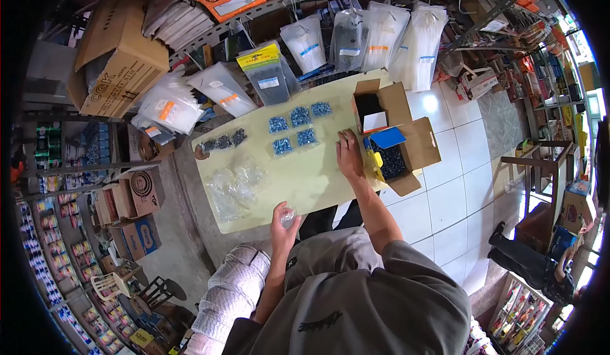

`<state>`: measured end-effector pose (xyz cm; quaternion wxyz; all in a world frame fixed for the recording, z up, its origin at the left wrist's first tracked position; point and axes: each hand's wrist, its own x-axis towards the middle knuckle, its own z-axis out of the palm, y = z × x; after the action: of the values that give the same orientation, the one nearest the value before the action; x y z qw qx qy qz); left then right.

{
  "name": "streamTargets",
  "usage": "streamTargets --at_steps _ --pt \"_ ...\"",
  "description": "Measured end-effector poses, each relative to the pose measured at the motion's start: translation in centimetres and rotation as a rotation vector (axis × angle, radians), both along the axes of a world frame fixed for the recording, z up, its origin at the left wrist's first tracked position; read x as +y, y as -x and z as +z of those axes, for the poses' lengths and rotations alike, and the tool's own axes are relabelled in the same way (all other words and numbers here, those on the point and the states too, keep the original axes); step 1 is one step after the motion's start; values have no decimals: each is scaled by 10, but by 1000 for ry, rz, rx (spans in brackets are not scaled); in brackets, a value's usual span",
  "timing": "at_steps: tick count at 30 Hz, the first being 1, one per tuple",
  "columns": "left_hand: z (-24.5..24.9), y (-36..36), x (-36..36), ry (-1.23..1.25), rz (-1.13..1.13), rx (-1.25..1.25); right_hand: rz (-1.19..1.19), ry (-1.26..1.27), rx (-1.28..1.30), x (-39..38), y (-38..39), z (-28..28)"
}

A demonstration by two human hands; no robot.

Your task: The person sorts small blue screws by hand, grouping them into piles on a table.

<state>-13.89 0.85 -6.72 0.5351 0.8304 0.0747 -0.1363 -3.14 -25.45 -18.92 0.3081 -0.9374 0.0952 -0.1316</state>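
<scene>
My left hand (pixel 283 227) is closed around a small clear plastic bag (pixel 288 217) at the table's near edge. My right hand (pixel 350 155) is over the right part of the table, fingers apart, beside an open cardboard box of small dark pieces (pixel 389 158) with a blue flap. No held item shows in it. Several clear bags of blue pieces (pixel 299 116) lie in two rows left of that hand. A few small bags of dark pieces (pixel 222 141) line the far left. Loose clear plastic bags (pixel 236 183) are heaped on the left of the table.
The pale yellow table (pixel 279 180) stands before me. A second open box (pixel 370 105) adjoins the first. Packs of cable ties (pixel 264 75) hang from a rack behind. A large carton (pixel 124 79) is at left, a wrapped white roll (pixel 232 291) beside me. A person (pixel 534 266) is at right.
</scene>
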Motion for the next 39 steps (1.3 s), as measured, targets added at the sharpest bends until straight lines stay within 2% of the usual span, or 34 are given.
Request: streamTargets --at_steps 4,8,10,13,19,23,25,28,32,39 --pt "-1 -6 -7 39 10 5 86 -26 -124 -3 8 -9" --pt "4 -8 -12 55 17 9 176 -65 -117 -4 15 -8" --pt "2 -8 -11 40 15 -12 163 69 -101 -6 20 6" --pt "10 -12 -13 20 21 -34 107 56 2 -8 28 33" --pt "16 -16 -21 82 89 -1 73 -26 59 -8 55 20" --pt "13 -19 -30 100 92 -24 88 39 45 -12 63 14" --pt "14 -20 -34 107 88 -32 39 -42 149 -14 61 21" --pt "15 -23 -42 71 77 -83 -3 -13 256 -16 61 26" --pt "15 -27 -43 94 69 -116 -3 93 214 -19 57 4" --pt "20 -42 -26 117 36 -126 10 -29 134 -22 48 3"
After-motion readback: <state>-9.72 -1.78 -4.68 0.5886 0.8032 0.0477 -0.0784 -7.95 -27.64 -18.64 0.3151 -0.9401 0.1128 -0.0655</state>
